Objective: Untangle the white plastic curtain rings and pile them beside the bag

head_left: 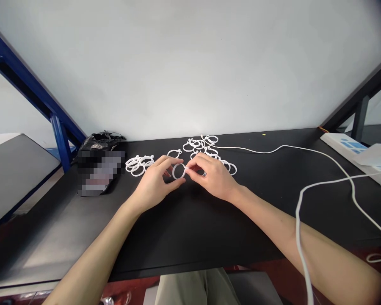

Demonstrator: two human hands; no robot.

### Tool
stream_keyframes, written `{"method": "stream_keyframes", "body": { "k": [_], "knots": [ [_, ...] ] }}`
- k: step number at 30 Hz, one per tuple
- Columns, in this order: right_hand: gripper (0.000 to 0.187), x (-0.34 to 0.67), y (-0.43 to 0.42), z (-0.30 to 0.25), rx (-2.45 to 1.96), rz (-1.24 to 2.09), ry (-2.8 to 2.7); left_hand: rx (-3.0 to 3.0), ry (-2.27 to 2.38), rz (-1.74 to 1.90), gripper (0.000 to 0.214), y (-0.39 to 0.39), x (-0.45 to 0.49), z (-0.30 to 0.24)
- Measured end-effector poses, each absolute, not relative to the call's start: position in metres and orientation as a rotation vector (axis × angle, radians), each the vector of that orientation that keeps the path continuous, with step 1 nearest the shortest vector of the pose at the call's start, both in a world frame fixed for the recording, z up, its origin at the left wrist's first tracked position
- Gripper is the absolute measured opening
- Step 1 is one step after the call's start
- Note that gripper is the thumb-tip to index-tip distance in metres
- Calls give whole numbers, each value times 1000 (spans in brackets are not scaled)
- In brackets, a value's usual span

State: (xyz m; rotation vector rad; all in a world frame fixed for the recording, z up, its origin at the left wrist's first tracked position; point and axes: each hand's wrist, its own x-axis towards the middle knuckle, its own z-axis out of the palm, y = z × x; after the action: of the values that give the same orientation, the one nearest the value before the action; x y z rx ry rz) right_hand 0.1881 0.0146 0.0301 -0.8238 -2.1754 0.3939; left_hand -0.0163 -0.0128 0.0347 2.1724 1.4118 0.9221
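A white plastic ring (178, 171) is held between both hands above the black table (184, 228). My left hand (155, 182) curls round its left side, thumb and fingers closed on it. My right hand (211, 176) pinches the ring's right edge with its fingertips. Just behind my right hand lies a loose heap of white rings (206, 146). A smaller pile of white rings (139, 164) sits to the left of my left hand. One single ring (174, 153) lies between the two piles.
A black plastic bag (98, 144) with a blurred item lies at the table's left. White cables (305, 186) cross the right side and hang over my right forearm. White and blue boxes (362, 156) sit at far right. Blue frame posts (59, 142) stand left.
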Motion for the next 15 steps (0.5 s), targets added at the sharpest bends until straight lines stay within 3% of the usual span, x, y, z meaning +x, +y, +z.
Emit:
{"method": "stream_keyframes", "body": {
  "k": [15],
  "knots": [
    [9,187,14,30,-831,515,-2129,2139,1462,859,42,-12,-18,36]
  ]
}}
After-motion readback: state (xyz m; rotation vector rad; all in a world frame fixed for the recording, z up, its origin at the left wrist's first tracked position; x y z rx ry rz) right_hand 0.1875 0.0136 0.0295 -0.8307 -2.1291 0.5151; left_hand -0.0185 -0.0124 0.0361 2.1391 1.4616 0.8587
